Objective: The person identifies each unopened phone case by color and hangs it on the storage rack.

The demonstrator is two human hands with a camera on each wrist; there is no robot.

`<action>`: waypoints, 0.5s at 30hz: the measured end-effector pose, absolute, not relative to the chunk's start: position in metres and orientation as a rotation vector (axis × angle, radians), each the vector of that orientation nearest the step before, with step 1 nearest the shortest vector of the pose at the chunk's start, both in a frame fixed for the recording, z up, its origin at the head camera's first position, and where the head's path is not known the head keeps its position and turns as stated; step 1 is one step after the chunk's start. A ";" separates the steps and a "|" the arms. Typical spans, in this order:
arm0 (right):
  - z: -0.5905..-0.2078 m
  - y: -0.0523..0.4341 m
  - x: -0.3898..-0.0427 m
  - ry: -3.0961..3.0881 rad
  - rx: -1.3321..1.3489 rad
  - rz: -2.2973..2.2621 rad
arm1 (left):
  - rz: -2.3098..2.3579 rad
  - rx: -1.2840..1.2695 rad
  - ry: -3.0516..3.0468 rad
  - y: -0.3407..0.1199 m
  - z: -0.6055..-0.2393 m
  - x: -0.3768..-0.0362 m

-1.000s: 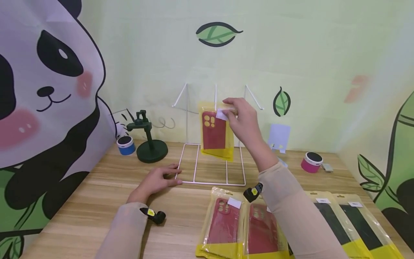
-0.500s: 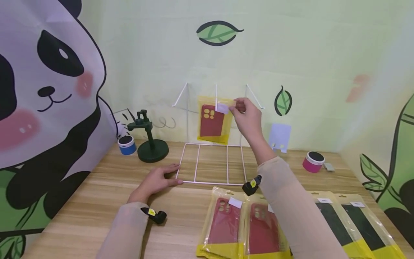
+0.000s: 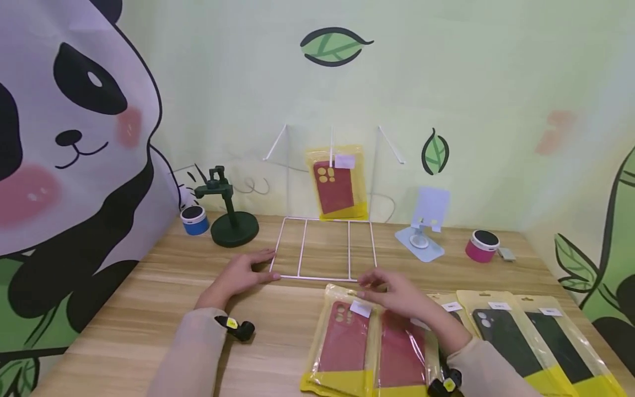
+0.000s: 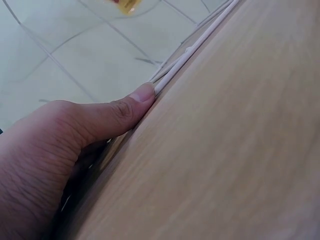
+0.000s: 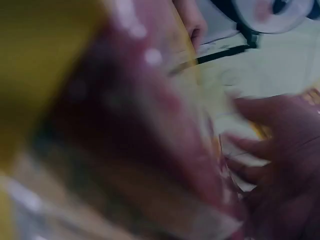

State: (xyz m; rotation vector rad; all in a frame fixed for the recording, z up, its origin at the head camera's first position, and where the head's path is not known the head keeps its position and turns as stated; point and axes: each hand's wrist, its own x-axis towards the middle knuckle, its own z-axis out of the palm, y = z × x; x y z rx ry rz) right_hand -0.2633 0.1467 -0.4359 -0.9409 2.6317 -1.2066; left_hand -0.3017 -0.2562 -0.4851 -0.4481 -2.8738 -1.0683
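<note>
Left hand (image 3: pixel 237 277) flat on table (image 3: pixel 149 309), fingers straight against white wire rack (image 3: pixel 324 251). Right hand (image 3: pixel 397 295) touches near red case packet (image 3: pixel 404 347); grip unclear.

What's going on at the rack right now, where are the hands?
One red phone case in a yellow packet hangs on the middle hook of the white wire rack. The left hand rests flat on the table, fingertips against the rack's base frame. The right hand is down at the row of packets on the table, touching the top of a red-case packet beside another one.
</note>
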 end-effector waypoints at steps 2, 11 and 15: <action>-0.449 0.148 -0.262 2.661 -1.024 -1.085 | -1.066 -0.431 -2.874 -0.259 -0.483 -0.302; -0.462 0.149 -0.267 2.624 -1.173 -1.031 | -1.052 -0.418 -2.902 -0.259 -0.480 -0.302; -0.463 0.155 -0.266 2.588 -1.166 -1.096 | -1.065 -0.435 -2.886 -0.253 -0.482 -0.302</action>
